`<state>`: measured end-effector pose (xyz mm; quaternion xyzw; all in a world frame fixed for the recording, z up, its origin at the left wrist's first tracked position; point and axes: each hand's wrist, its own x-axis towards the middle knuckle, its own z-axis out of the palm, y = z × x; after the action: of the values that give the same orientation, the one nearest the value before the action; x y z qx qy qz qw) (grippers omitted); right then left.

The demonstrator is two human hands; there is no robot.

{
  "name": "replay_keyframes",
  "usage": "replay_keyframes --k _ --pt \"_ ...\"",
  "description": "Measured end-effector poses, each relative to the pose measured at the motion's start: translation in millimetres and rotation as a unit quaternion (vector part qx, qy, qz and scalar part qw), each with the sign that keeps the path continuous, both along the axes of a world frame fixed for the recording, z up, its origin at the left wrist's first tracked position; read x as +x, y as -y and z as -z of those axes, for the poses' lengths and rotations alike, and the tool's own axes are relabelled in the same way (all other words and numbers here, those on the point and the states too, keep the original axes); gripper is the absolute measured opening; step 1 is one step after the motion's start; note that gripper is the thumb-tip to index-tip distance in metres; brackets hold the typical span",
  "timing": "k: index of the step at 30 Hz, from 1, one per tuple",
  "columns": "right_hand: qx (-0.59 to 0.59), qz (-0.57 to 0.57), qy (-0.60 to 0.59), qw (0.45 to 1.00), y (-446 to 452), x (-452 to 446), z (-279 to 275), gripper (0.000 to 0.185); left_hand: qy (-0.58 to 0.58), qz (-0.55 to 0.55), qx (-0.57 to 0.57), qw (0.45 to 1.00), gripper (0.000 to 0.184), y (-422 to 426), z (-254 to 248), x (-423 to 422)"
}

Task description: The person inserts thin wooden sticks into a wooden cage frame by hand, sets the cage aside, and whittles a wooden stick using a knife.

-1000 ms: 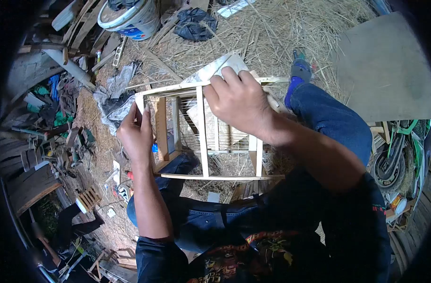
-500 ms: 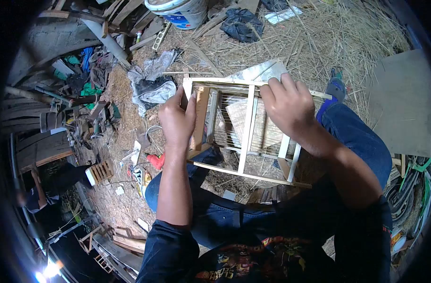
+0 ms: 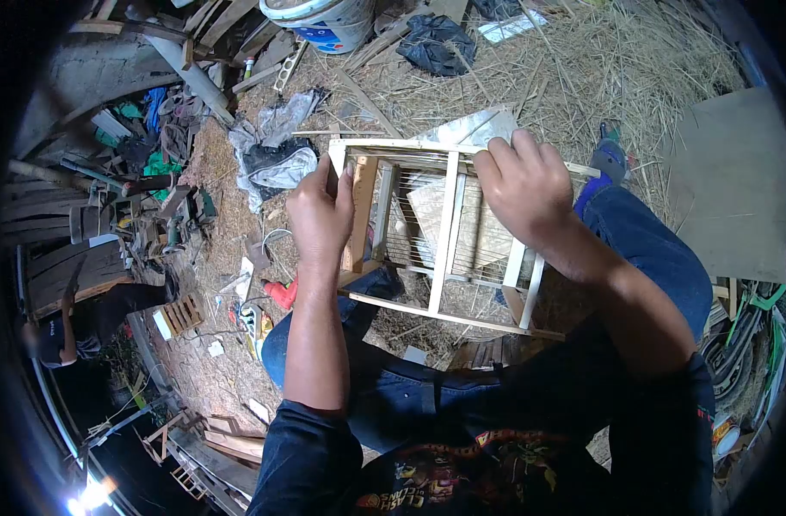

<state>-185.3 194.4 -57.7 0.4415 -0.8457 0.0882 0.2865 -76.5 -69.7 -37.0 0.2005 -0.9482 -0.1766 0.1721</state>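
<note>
A small wooden cage (image 3: 445, 236) with pale slats and thin parallel bars is held tilted above my lap. My left hand (image 3: 321, 213) grips its far left corner, thumb and fingers on either side of the wood. On the far rail, right of the middle slat, the fingers of my right hand (image 3: 524, 185) are curled over the wood. Whether anything small is pinched under those fingers is hidden. Through the bars a light flat sheet (image 3: 474, 129) shows on the ground beyond.
Straw and sawdust cover the ground. A red-handled tool (image 3: 281, 293) lies left of my knee. A white bucket (image 3: 328, 26) and black plastic bag (image 3: 436, 45) stand ahead; a board (image 3: 728, 185) lies right. At far left is another person (image 3: 66, 331) near a slatted wooden piece (image 3: 183, 316).
The cage and both hands have shifted very slightly left in view, with the grip unchanged. At far left, the other person's body and arm have moved.
</note>
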Motion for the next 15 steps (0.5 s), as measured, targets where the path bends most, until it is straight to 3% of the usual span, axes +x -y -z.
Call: replay_keyframes --k 8,15 --pt "-0.002 -0.014 -0.002 1.000 2.0 -2.6 1.4 0.008 0.051 -0.018 -0.093 0.994 0.031 -3.5 -2.8 -1.6" --pt "-0.009 -0.016 0.011 1.000 0.9 -3.8 2.0 0.008 0.006 0.005 -0.081 0.997 0.034 -3.0 -2.0 -1.6"
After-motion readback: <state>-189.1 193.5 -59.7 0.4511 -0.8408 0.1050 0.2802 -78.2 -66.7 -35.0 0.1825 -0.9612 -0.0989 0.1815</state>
